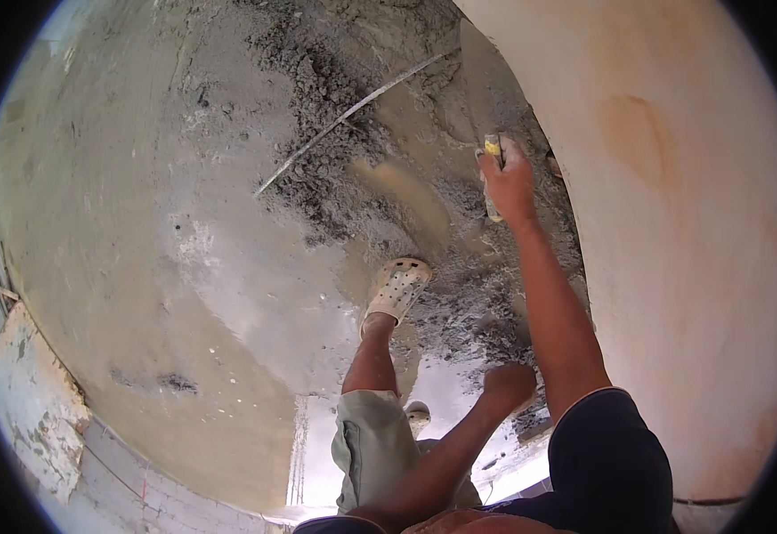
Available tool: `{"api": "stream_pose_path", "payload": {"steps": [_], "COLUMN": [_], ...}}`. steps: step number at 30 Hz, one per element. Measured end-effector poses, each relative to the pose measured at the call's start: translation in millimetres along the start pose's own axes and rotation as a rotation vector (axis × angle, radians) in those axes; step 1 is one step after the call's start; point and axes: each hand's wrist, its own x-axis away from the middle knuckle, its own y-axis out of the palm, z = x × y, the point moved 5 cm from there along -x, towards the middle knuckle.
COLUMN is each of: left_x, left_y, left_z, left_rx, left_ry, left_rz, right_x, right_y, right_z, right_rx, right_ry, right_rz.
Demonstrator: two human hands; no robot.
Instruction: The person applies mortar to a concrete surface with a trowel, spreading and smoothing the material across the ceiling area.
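Observation:
My right hand (512, 184) is stretched forward beside the wall, its fingers wrapped round the handle of a trowel (493, 147). The trowel has a yellow patch near its far end and smears of mortar, and it is over the wet grey mortar. My left arm crosses low in front of me. My left hand (509, 384) hangs over or against a dark heap of mortar (482, 331); its fingers are hidden, so I cannot tell what they hold.
Rough mortar (317, 98) is heaped ahead, with a long thin strip (344, 116) lying across it. A muddy puddle (406, 191) lies nearer. My pale clog (400, 287) stands on the wet floor. A stained white wall (673, 249) rises on the right; a peeling wall (37, 400) is at left.

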Motion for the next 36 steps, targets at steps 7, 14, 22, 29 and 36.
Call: {"api": "stream_pose_path", "payload": {"steps": [7, 14, 22, 29, 36], "left_x": [3, -11, -5, -17, -5], "left_y": [24, 73, 89, 102, 97], "left_z": [-13, -3, -17, -5, -7], "left_rx": [-0.114, -0.187, -0.307, -0.267, -0.178], "left_ry": [-0.119, -0.086, -0.097, -0.057, -0.061], "left_rz": [-0.229, -0.305, -0.259, -0.213, -0.182], "right_x": [189, 262, 195, 245, 127], "right_y": [-58, -93, -149, -125, -144], "right_z": [180, 306, 329, 327, 278], "right_rx": [0.534, 0.503, 0.631, 0.565, 0.804], "right_ry": [0.504, 0.524, 0.599, 0.464, 0.378], "right_rz": [-0.106, 0.122, 0.066, 0.24, 0.068]}}
